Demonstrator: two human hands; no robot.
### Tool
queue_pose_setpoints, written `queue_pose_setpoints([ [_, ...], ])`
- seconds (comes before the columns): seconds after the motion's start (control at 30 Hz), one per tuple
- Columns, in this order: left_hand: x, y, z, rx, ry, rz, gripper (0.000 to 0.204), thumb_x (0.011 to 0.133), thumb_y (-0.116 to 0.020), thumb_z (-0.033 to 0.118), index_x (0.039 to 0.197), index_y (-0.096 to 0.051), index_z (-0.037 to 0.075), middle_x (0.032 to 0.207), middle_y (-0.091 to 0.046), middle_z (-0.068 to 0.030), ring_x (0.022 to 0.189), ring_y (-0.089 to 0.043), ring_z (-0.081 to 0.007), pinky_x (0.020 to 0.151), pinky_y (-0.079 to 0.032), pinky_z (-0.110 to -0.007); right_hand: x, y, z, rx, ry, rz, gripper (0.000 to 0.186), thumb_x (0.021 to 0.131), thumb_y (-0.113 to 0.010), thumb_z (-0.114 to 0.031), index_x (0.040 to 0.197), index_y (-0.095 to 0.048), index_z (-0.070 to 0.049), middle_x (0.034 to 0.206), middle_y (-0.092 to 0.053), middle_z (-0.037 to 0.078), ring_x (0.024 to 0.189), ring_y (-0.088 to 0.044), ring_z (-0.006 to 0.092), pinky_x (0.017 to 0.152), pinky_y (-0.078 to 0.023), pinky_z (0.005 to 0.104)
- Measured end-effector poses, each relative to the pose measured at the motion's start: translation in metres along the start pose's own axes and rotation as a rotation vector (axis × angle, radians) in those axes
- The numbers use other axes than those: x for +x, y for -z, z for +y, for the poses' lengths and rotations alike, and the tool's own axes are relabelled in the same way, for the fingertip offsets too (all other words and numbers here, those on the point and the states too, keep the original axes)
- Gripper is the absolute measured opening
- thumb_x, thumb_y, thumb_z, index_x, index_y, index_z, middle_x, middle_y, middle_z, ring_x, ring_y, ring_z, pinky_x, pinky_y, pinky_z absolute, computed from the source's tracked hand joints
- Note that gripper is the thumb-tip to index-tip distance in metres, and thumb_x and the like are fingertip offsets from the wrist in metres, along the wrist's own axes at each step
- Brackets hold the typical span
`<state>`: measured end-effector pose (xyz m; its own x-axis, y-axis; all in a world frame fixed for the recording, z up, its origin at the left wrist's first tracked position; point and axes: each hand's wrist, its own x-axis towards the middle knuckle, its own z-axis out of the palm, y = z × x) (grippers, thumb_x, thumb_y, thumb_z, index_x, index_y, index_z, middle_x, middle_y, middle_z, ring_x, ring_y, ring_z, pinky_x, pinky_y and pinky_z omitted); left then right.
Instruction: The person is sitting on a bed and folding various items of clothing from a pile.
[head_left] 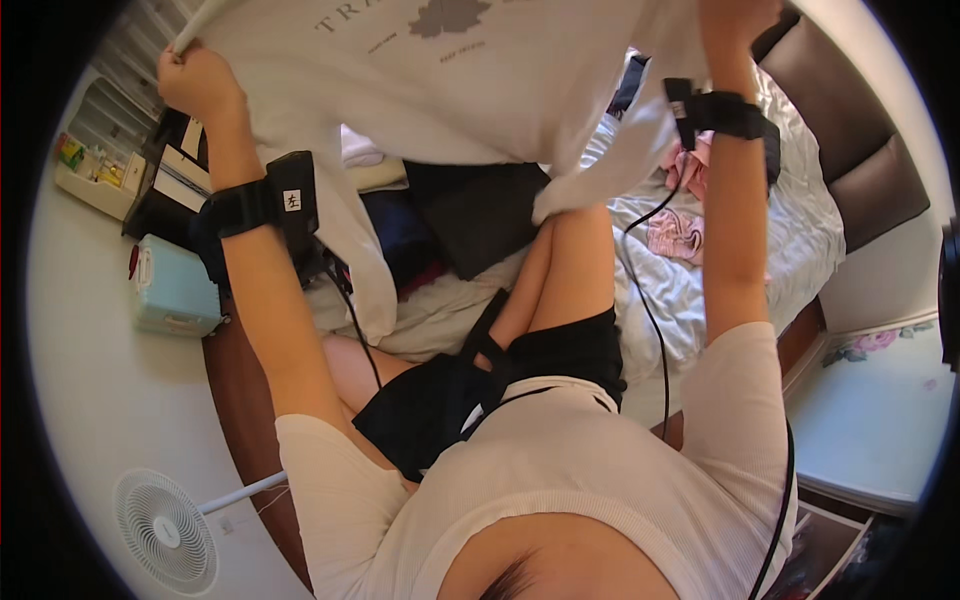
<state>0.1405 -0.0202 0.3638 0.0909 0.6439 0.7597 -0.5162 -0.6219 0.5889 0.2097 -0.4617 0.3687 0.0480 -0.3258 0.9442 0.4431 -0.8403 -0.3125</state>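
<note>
I hold up a white long-sleeved top (pixel 440 100) with a grey leaf graphic, stretched wide across the upper view. My left hand (pixel 200 78) is closed on its edge at the upper left. My right hand (pixel 738 25), partly cut off by the upper rim, grips the other side. The sleeves hang down, one beside my left forearm, the other over my right knee. Black straps with devices (pixel 295 190) and cables are on both wrists. Behind the top lie dark folded clothes (pixel 470 215) on the bed.
I sit on a bed (pixel 800 230) with a padded headboard (pixel 830 110). Pink garments (pixel 675 235) lie on the right. At left stand a pale blue suitcase (pixel 175 285), a dark desk, a shelf (pixel 100 185) and a white fan (pixel 165 530). A floral cabinet (pixel 865 410) is at right.
</note>
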Motion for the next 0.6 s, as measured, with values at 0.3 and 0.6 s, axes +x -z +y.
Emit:
queue_pose_setpoints([
  [0.3,0.053,0.072,0.055,0.619,-0.923,0.212,0.018,0.077,-0.057,0.015,0.092,-0.057,0.006,0.088,-0.061,-0.0135,0.077,-0.061,-0.0264,0.064,-0.049,-0.034,0.075,0.052,-0.034,0.193,0.294,0.029,0.023,0.086,-0.043,-0.013,0.075,-0.049,0.006,0.068,-0.054,0.019,0.059,-0.054,0.033,0.055,-0.043,0.0418],
  [0.6,-0.104,0.184,0.012,0.671,-0.605,-0.433,0.011,0.078,-0.054,0.007,0.088,-0.054,0.002,0.085,-0.056,-0.0128,0.076,-0.056,-0.0286,0.07,-0.047,-0.033,0.024,0.145,-0.051,0.161,0.037,0.02,0.018,0.081,-0.053,-0.007,0.094,-0.065,-0.005,0.079,-0.066,0.003,0.066,-0.06,0.0098,0.061,-0.047,0.0197],
])
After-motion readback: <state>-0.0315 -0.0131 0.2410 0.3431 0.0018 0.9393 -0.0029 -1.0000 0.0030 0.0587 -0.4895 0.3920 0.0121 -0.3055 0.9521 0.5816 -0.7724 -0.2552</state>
